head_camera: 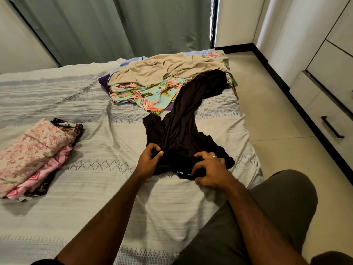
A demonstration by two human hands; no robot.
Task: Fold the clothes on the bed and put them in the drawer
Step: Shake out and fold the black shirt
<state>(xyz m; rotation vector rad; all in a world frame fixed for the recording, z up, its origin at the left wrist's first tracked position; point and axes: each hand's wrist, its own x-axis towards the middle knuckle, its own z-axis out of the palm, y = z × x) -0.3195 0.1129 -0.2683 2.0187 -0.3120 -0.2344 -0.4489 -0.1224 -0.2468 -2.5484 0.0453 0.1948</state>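
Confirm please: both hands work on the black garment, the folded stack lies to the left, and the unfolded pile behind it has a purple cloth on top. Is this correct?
Not quite. In the head view, the pile has a beige cloth on top, not purple. Both hands, left and right, do work on the black garment, and the folded stack lies to the left.

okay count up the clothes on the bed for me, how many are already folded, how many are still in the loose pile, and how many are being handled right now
Folded, stacked at the left: 3 (floral pink piece, pink patterned piece, dark patterned piece)
Loose pile at the far end: 4 showing (beige, tropical print, purple, light blue); more may be hidden
In hand: 1 (black garment)
Total: 8 visible
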